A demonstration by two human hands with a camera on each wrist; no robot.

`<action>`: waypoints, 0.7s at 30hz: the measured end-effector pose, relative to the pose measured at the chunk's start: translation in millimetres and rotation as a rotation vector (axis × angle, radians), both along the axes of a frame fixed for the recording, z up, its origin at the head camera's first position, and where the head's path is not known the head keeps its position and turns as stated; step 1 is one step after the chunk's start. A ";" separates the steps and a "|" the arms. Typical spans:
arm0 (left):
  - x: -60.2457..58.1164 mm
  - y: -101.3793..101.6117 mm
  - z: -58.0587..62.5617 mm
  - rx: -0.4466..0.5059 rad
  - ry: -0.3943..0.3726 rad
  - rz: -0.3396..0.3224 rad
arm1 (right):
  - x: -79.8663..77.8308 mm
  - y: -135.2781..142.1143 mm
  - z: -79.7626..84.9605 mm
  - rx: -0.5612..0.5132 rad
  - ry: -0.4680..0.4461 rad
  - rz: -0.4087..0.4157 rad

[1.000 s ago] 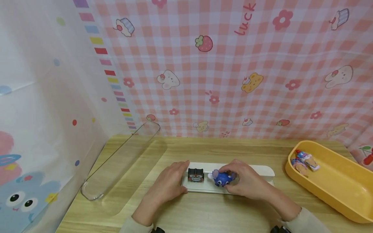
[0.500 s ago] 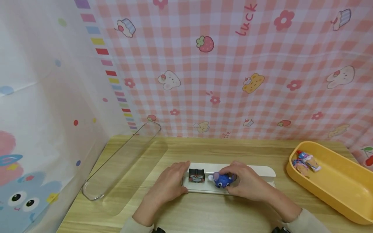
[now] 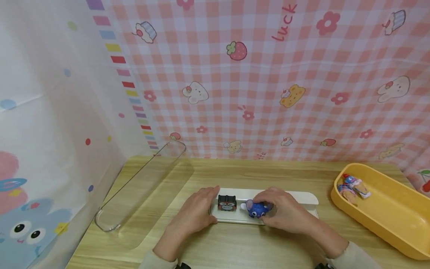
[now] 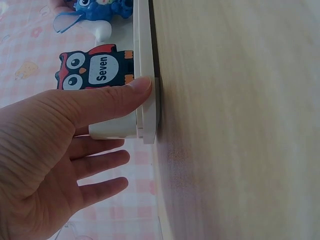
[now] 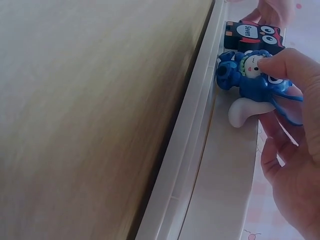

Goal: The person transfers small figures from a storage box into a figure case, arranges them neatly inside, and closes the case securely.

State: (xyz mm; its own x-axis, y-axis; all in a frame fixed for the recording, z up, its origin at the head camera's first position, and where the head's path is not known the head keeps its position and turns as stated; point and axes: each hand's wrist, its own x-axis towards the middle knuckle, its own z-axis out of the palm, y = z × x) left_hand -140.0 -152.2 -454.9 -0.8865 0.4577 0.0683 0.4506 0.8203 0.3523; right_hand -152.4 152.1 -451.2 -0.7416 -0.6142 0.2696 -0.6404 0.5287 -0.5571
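A black owl figure (image 3: pixel 227 204) with red trim stands at the left end of a narrow white base (image 3: pixel 235 218); the word "Seven" shows on its belly (image 4: pixel 104 69). Just right of the owl, my right hand (image 3: pixel 287 213) pinches a blue big-eared toy figure (image 3: pixel 256 210) between thumb and fingers. In the right wrist view the blue figure (image 5: pixel 260 85) has a small white face on its front and its feet are at the base's surface. My left hand (image 3: pixel 196 210) holds the left end of the base, thumb on the front edge, a finger at the back.
A long clear plastic cover (image 3: pixel 144 190) lies slanted on the wooden table (image 3: pixel 235 246) at the left. At the right stands a yellow tray (image 3: pixel 386 228) with a few ice-cream-cone-shaped pieces (image 3: pixel 357 185) at its far end. A checked cloth (image 3: pixel 215 123) hangs behind.
The hands, the owl and the blue figure keep nearly the same places. The whole head view has shifted very slightly.
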 end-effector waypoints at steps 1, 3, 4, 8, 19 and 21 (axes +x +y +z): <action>0.0 0.0 0.0 -0.002 0.001 0.000 | 0.0 -0.1 0.0 0.003 0.013 0.001; 0.1 0.0 0.1 -0.005 0.003 -0.001 | 0.1 0.1 0.2 0.010 0.030 0.002; 0.2 0.0 0.1 -0.007 0.005 -0.001 | 0.1 0.1 0.3 0.012 0.035 0.003; 0.2 -0.1 0.1 -0.011 0.012 -0.004 | 0.2 0.5 1.1 0.010 0.028 0.016; 0.9 -0.3 0.8 -0.015 0.018 -0.008 | 0.1 -0.6 1.3 0.023 0.060 0.023; 0.8 0.0 0.7 -0.015 0.016 -0.007 | 0.5 -0.4 1.5 0.025 0.062 0.022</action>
State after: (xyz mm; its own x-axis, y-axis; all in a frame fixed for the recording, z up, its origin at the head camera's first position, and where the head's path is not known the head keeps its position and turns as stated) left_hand -139.2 -152.2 -454.2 -0.8819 0.4653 0.0757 0.4623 0.8220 0.3327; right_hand -151.9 151.7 -449.7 -0.7101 -0.6375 0.2988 -0.6849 0.5269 -0.5033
